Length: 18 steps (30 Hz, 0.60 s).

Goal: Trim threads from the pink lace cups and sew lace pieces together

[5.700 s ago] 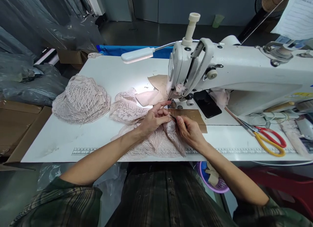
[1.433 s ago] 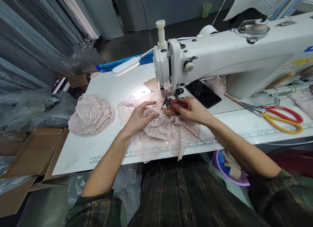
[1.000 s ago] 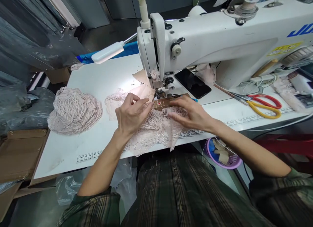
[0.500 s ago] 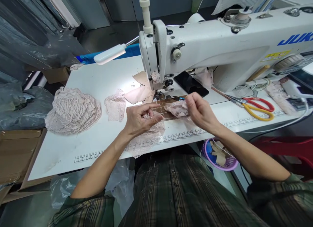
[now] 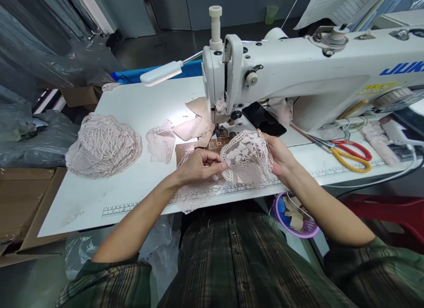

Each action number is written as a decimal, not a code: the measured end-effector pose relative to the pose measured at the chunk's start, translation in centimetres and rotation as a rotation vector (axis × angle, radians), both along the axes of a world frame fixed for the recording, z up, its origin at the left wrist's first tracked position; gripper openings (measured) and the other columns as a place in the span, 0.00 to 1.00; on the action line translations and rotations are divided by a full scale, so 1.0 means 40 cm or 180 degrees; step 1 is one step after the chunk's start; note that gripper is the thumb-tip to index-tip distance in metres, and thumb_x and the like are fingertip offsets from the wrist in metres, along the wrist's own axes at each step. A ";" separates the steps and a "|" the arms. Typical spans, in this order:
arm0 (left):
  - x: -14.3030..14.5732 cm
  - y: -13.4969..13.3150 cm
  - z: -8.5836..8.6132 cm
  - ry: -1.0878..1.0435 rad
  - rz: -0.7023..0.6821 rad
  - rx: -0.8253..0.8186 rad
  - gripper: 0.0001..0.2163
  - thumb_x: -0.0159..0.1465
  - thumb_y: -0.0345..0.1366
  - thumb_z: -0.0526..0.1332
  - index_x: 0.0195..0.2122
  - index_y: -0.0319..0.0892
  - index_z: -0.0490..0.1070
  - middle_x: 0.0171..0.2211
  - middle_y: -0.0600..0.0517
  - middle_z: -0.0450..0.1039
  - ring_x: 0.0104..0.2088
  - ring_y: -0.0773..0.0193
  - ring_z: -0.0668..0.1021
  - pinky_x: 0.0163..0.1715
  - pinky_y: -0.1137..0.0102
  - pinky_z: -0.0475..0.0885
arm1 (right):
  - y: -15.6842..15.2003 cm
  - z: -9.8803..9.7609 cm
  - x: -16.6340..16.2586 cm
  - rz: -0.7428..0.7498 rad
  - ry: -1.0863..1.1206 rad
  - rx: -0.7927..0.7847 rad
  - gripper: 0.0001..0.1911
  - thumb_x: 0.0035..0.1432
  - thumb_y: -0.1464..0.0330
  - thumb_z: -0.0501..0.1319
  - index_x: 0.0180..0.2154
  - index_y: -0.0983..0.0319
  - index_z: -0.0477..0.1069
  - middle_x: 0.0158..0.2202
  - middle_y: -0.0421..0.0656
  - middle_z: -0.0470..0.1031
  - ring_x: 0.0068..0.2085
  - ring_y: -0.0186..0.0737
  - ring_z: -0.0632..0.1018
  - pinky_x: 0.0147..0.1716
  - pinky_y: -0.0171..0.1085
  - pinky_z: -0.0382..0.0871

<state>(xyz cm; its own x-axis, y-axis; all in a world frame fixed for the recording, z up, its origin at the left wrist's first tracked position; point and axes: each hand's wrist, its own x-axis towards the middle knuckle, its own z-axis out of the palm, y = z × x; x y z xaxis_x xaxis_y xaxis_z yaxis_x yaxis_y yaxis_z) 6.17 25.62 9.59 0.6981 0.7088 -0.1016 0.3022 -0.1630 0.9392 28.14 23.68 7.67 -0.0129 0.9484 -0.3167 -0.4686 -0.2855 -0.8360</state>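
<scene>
A pale pink lace piece (image 5: 247, 160) is spread between my hands, just in front of the sewing machine (image 5: 258, 74). My left hand (image 5: 202, 165) pinches its left edge between thumb and fingers. At its right side my right hand (image 5: 280, 155) grips the lace, with the fingers partly hidden behind it. More lace (image 5: 195, 195) lies under my left hand and reaches toward the table's front edge. Behind the held lace is the brown plate (image 5: 215, 144) under the needle area.
A lace pile (image 5: 104, 144) sits at the left of the white table (image 5: 86, 197). Beige fabric pieces (image 5: 195, 124) and a lace scrap (image 5: 161, 141) lie nearer the needle. On the right are a black phone (image 5: 264, 119) and scissors (image 5: 347, 153). A purple basket (image 5: 311, 230) stands below.
The lace in my right hand has been opened out and turned up toward me. My left hand has moved right and closed on its edge. The view has shifted slightly.
</scene>
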 end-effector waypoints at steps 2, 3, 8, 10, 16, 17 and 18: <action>-0.003 0.002 0.001 -0.0020 -0.0093 -0.0082 0.20 0.62 0.47 0.61 0.18 0.41 0.63 0.17 0.58 0.53 0.19 0.72 0.56 0.20 0.71 0.52 | 0.005 -0.010 0.008 0.0156 -0.0019 0.0080 0.11 0.53 0.59 0.63 0.30 0.60 0.69 0.23 0.43 0.76 0.34 0.49 0.80 0.34 0.46 0.79; -0.003 0.003 0.001 -0.0028 -0.0116 -0.0111 0.21 0.62 0.48 0.61 0.18 0.42 0.61 0.17 0.58 0.52 0.19 0.72 0.55 0.21 0.71 0.52 | 0.007 -0.015 0.011 0.0231 -0.0054 0.0166 0.12 0.53 0.58 0.63 0.30 0.60 0.69 0.23 0.44 0.76 0.34 0.49 0.81 0.34 0.47 0.79; -0.002 0.005 -0.007 0.0018 -0.0170 -0.0144 0.25 0.63 0.51 0.60 0.17 0.42 0.55 0.18 0.58 0.49 0.19 0.72 0.54 0.21 0.70 0.51 | 0.009 -0.035 0.017 0.0414 -0.0045 0.0397 0.12 0.54 0.58 0.63 0.29 0.59 0.68 0.23 0.44 0.76 0.34 0.50 0.81 0.33 0.48 0.79; -0.001 0.005 -0.010 -0.0007 -0.0156 -0.0166 0.24 0.63 0.51 0.60 0.17 0.42 0.57 0.18 0.59 0.49 0.19 0.72 0.54 0.21 0.70 0.51 | 0.009 -0.039 0.018 0.0413 0.0019 0.0374 0.12 0.54 0.58 0.63 0.29 0.59 0.68 0.23 0.44 0.76 0.34 0.50 0.81 0.33 0.49 0.79; -0.005 0.011 -0.015 0.0093 -0.0025 -0.0186 0.22 0.63 0.55 0.58 0.22 0.41 0.67 0.17 0.57 0.57 0.18 0.71 0.58 0.20 0.72 0.56 | 0.011 -0.045 0.022 0.0475 -0.0033 0.0409 0.12 0.52 0.58 0.64 0.28 0.59 0.67 0.24 0.44 0.77 0.35 0.49 0.81 0.35 0.48 0.79; -0.008 0.013 -0.014 0.0110 0.0025 -0.0152 0.22 0.64 0.55 0.56 0.23 0.41 0.69 0.19 0.55 0.62 0.19 0.70 0.61 0.21 0.71 0.59 | 0.012 -0.046 0.022 0.0482 -0.0037 0.0409 0.12 0.52 0.58 0.64 0.28 0.59 0.67 0.24 0.44 0.77 0.35 0.49 0.81 0.35 0.48 0.79; -0.012 0.015 -0.011 0.0110 0.0064 -0.0114 0.22 0.64 0.55 0.55 0.25 0.41 0.71 0.21 0.52 0.67 0.21 0.69 0.65 0.23 0.71 0.62 | 0.013 -0.047 0.022 0.0491 -0.0042 0.0405 0.12 0.52 0.58 0.64 0.29 0.59 0.67 0.25 0.44 0.77 0.35 0.49 0.81 0.36 0.48 0.79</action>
